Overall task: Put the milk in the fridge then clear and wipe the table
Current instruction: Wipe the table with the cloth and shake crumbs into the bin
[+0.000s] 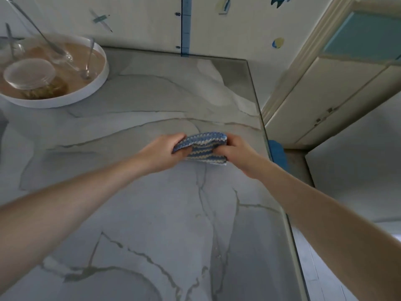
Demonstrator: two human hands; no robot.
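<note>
Grey marble-look table [152, 224] with pale veins fills most of the view, its far edge against a cream wall with small stickers and a blue measuring strip [185, 27]. A cream door [321, 92] stands off the table's right side.

Both hands are over the table near its right edge, holding a blue-and-cream striped cloth [205, 146] between them. The left hand [165, 152] grips the cloth's left end, fingers curled round it. The right hand [233, 152] pinches the right end, fingers curled in. The cloth is bunched and folded; can't tell whether its underside touches the table.

A round white tray [95, 83] sits at the far-left corner, holding glassware, a glass jar [32, 79] with something greenish in it, and long metal spoons [89, 59]. All of it is motion-blurred.

A blue object [277, 153] shows just off the table's right edge; unclear what it is.
</note>
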